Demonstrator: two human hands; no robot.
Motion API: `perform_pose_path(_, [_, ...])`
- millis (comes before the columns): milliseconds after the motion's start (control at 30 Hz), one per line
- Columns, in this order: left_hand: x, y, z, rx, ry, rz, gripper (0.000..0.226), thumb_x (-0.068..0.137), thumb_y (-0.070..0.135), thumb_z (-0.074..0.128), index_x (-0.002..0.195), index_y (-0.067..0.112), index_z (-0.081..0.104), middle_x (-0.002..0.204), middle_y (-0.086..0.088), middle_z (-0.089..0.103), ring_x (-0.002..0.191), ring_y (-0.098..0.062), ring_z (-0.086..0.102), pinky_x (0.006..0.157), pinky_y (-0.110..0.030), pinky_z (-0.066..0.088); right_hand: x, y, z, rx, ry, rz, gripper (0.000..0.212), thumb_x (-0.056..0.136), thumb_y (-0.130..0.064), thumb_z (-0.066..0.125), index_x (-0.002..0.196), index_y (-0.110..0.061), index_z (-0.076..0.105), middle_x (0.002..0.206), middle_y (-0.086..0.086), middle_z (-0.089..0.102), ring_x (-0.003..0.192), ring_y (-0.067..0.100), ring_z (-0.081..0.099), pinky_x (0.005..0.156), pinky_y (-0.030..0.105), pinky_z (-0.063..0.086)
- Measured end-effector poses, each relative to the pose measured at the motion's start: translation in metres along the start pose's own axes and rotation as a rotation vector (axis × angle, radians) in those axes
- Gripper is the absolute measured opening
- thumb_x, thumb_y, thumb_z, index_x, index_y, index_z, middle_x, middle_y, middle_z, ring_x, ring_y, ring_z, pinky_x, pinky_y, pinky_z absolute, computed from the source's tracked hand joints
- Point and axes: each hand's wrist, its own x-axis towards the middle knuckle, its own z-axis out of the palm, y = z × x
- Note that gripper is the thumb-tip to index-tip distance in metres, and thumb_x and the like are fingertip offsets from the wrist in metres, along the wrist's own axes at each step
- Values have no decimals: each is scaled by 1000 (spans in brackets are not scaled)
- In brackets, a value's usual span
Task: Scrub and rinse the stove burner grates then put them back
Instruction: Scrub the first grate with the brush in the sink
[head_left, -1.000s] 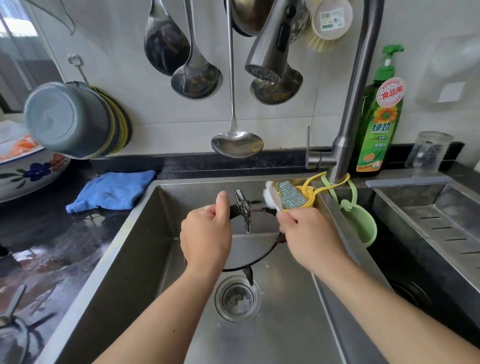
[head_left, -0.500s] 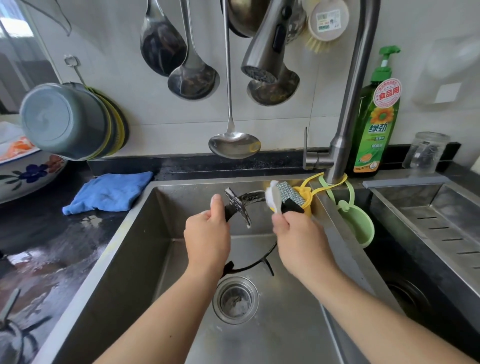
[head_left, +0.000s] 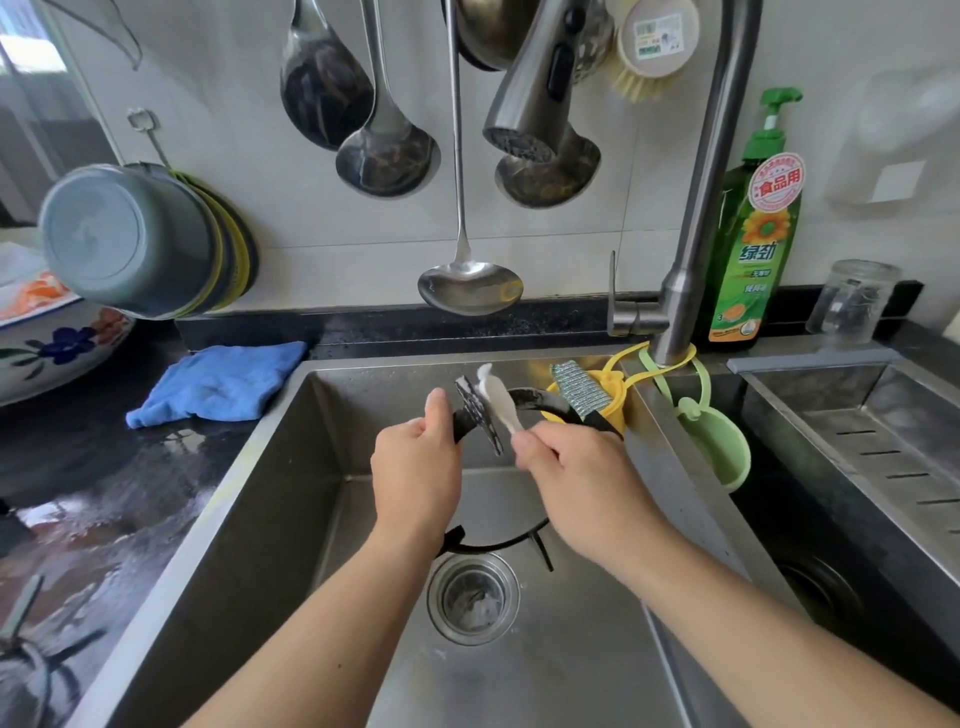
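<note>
A black round burner grate (head_left: 525, 399) is held tilted over the steel sink (head_left: 270, 467). My left hand (head_left: 415, 467) grips its left rim, thumb up beside a soapy prong (head_left: 478, 410). My right hand (head_left: 576, 478) grips a white scrubbing pad (head_left: 500, 397) and presses it against that prong. The grate's lower arc (head_left: 498, 545) shows below my wrists, above the drain (head_left: 472, 597). A second grate (head_left: 31, 670) lies on the wet counter at the lower left.
The faucet spout (head_left: 535, 88) hangs above the sink with no water running. A yellow holder (head_left: 613, 400) with a silvery scourer and a green holder (head_left: 717, 447) hang at the faucet base. A blue cloth (head_left: 218, 387), a detergent bottle (head_left: 753, 249) and ladles on the wall surround the sink.
My left hand has raised and turned the grate toward the back of the sink. My right hand has moved left with the white pad onto the soapy prong.
</note>
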Motion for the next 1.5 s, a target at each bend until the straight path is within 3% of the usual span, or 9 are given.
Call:
perform_pose_path(133, [-5,1,2,168,-44,102,67,99,50,48,43,15,38,40,3,33,49,-23,33,54,-35,32,4,3,-7,149,16,51,42,105,-38,43,74,-20,65,58,-11,57,53,3,48,52,26,35])
perform_pose_path(333, [8,-1,-9,135,72,-23,69,97,44,51,38,14,34,36,3,29,50,-25,32,58,-39,33,-8,5,-6,359,-278,92,46,105,-38,44,77,-10,67,51,-8,41,45,10,33,50,28,28])
perform_pose_path(533, [2,1,-2,191,13,-2,71,99,51,47,37,17,38,40,3,31,51,-27,34,57,-37,34,3,4,-6,339,-164,101,43,105,-38,44,76,-14,67,53,-8,44,48,10,38,51,29,30])
perform_pose_path(667, [9,-7,-7,202,39,-99,70,98,50,47,38,14,43,47,-1,37,55,-29,38,60,-39,35,-7,8,-10,130,-181,78,44,102,-44,47,74,-15,65,53,-5,42,49,12,37,53,30,31])
perform_pose_path(767, [11,-10,-6,154,10,-166,60,99,49,43,50,15,44,54,-3,46,59,-30,46,64,-40,42,-17,6,-12,-59,-65,31,45,101,-47,46,71,-15,58,53,-3,42,52,14,38,51,32,30])
perform_pose_path(900, [-6,-3,4,137,-100,-133,56,100,45,39,54,13,48,55,0,53,60,-28,50,64,-37,42,-20,-9,-2,-278,-70,12,37,104,-40,43,71,-23,42,66,-5,49,60,12,44,51,33,35])
perform_pose_path(1000, [-12,0,8,184,-127,-65,49,100,40,38,70,10,64,73,-5,67,77,-30,62,71,-39,45,-15,-15,6,-399,-23,56,26,106,-36,39,84,-24,45,72,-6,46,63,16,43,47,30,29])
perform_pose_path(1200, [-21,-5,18,301,-218,6,37,102,29,45,83,7,69,65,-3,60,61,-26,52,54,-31,37,-5,-11,-2,-498,81,65,24,105,-36,39,93,-22,54,73,-5,47,66,21,48,52,31,34])
perform_pose_path(1500, [-13,-5,13,256,-176,-55,36,103,27,45,83,7,66,68,-5,60,63,-26,50,56,-32,36,-5,-11,-8,-458,-95,186,23,104,-35,45,88,-23,56,74,-4,49,61,9,43,45,26,26])
